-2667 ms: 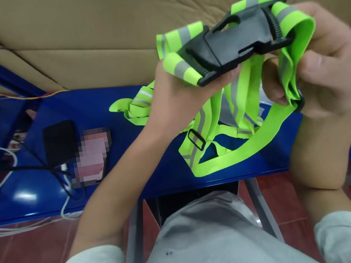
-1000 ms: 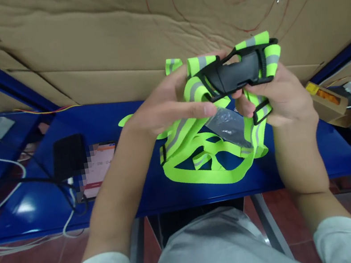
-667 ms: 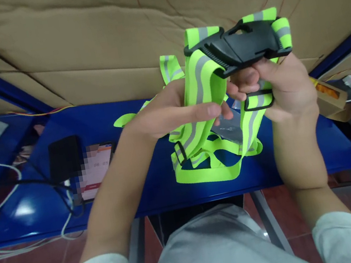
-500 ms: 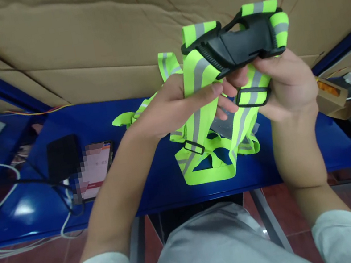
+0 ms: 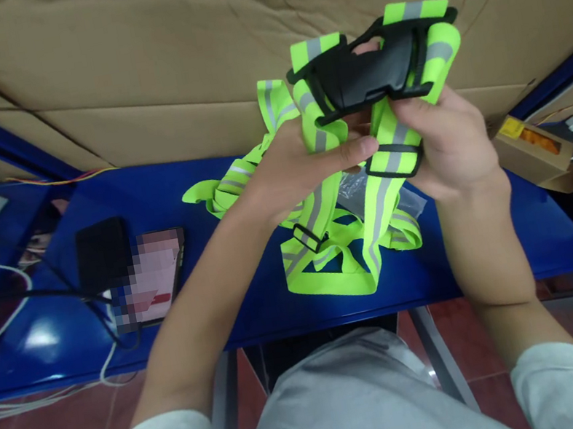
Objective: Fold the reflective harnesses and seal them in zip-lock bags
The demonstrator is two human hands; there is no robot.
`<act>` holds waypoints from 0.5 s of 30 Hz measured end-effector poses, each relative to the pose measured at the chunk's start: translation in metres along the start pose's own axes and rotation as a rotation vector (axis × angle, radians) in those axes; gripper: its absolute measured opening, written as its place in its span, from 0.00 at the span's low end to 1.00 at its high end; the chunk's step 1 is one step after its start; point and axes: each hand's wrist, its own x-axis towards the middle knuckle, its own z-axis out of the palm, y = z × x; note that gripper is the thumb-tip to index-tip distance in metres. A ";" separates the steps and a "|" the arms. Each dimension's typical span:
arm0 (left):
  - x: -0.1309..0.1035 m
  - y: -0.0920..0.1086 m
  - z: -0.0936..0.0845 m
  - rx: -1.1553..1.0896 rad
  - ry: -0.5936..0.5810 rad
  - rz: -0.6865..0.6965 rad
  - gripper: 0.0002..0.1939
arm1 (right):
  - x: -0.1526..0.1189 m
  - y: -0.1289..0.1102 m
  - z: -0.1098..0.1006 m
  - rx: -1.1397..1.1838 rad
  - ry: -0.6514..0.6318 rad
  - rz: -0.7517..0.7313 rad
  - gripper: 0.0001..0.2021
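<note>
A fluorescent yellow-green reflective strap harness (image 5: 346, 282) with grey stripes hangs from my hands down to the table. Its big black side-release buckle (image 5: 369, 70) is clipped together and raised above my fingers. My left hand (image 5: 292, 169) is closed around the left-hand webbing below the buckle, its thumb reaching to the black slider (image 5: 393, 160). My right hand (image 5: 451, 141) grips the other strap under the buckle's right end, thumb in front; its other fingers are mostly hidden behind. A second slider (image 5: 307, 237) sits lower on the left strap.
More strap lies bunched on the blue table (image 5: 260, 315). Beneath the harness is a clear plastic bag (image 5: 411, 200). To the left are a phone (image 5: 161, 273), a black flat object (image 5: 102, 256) and cables. A cardboard box (image 5: 536, 152) stands right; a cardboard wall (image 5: 154, 60) rises behind.
The buckle has shifted slightly left and turned a little in my hands. My left thumb has moved right, off the left strap's face, toward the slider. My right hand has come slightly left.
</note>
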 end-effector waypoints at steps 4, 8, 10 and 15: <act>0.003 -0.010 0.001 -0.052 -0.021 -0.032 0.19 | 0.000 0.003 -0.002 -0.329 -0.118 -0.159 0.08; 0.004 -0.013 0.002 -0.050 -0.058 -0.009 0.19 | 0.002 -0.004 -0.007 -0.565 -0.265 -0.213 0.11; 0.003 -0.014 0.004 -0.040 -0.071 0.010 0.20 | 0.003 -0.006 -0.008 -0.550 -0.260 -0.235 0.11; 0.000 -0.018 0.006 -0.006 -0.070 -0.007 0.24 | 0.001 -0.012 -0.007 -0.463 -0.135 -0.201 0.13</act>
